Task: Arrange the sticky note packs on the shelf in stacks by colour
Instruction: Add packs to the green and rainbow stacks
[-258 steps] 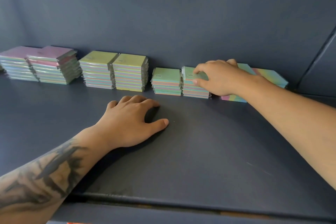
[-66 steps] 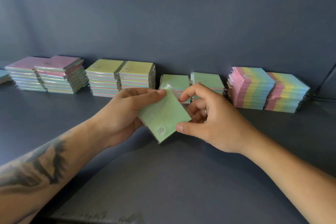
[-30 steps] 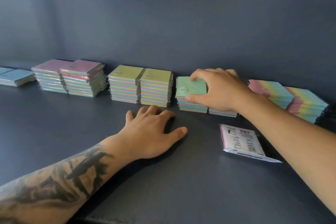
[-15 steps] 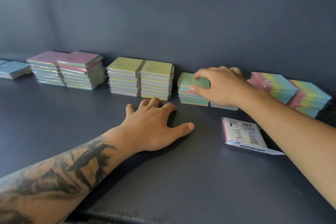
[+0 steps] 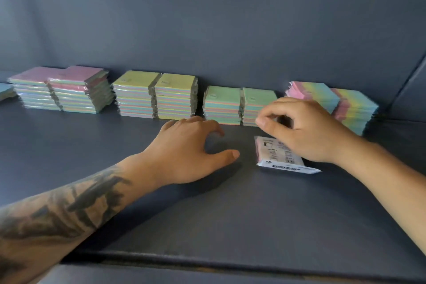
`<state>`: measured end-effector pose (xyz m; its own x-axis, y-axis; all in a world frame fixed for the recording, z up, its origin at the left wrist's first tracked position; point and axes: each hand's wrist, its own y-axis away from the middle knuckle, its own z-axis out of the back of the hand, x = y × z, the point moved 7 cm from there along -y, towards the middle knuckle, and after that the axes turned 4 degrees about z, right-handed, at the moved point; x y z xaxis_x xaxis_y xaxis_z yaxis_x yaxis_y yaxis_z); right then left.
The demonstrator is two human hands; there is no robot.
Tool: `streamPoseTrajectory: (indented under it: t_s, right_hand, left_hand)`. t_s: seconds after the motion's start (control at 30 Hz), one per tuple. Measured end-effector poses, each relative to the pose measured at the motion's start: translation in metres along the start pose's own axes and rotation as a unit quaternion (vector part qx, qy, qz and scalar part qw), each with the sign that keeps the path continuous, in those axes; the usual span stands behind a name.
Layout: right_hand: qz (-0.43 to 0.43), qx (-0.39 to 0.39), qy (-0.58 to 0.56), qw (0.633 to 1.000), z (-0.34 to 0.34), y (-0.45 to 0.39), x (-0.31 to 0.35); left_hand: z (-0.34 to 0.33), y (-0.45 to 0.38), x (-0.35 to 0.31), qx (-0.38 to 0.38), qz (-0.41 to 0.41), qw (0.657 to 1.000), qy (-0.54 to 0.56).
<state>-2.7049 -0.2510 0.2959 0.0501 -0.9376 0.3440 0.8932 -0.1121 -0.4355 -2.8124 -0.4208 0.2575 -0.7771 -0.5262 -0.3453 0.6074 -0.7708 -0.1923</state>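
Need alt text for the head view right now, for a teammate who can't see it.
A person's right hand, fingers curled, hovers above a lone face-down pack on a dark shelf, while the left hand rests flat. Behind stand pink-topped, yellow-topped, green-topped and rainbow stacks.

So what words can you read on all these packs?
Face-down pack, dark banner on its front edge: lettering there, perhaps "STICK Y NOTE", too blurred to be sure.
Same pack, small diagrams and print: unreadable.
Round stickers on the green stacks and yellow stacks: too small to read.
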Motion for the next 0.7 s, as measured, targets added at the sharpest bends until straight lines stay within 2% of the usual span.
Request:
streamPoseTrajectory:
  t_s: [0.17, 0.27, 0.5, 0.63, 0.7]
  right_hand:
    - [-0.064, 0.078, -0.080, 0.992, 0.001, 0.052, -0.028]
    - [-0.067, 0.122, -0.061, 0.988, -0.004, 0.063, -0.032]
    - [-0.105, 0.042, -0.070, 0.991, -0.002, 0.058, -0.035]
    - [-0.109, -0.047, -0.201, 0.972, 0.012, 0.055, -0.034]
    - [-0.113, -0.078, -0.279, 0.950, 0.014, 0.053, -0.034]
  left_hand:
    - [-0.023, -0.008, -0.043, 0.087, -0.061, 0.994, 0.017]
    - [-0.039, -0.022, -0.057, 0.086, -0.074, 0.992, 0.057]
    - [-0.040, -0.034, -0.042, 0.044, -0.074, 0.980, 0.181]
    - [-0.033, -0.026, -0.046, 0.018, -0.122, 0.968, 0.217]
    - [-0.026, -0.022, -0.051, -0.028, -0.147, 0.964, 0.219]
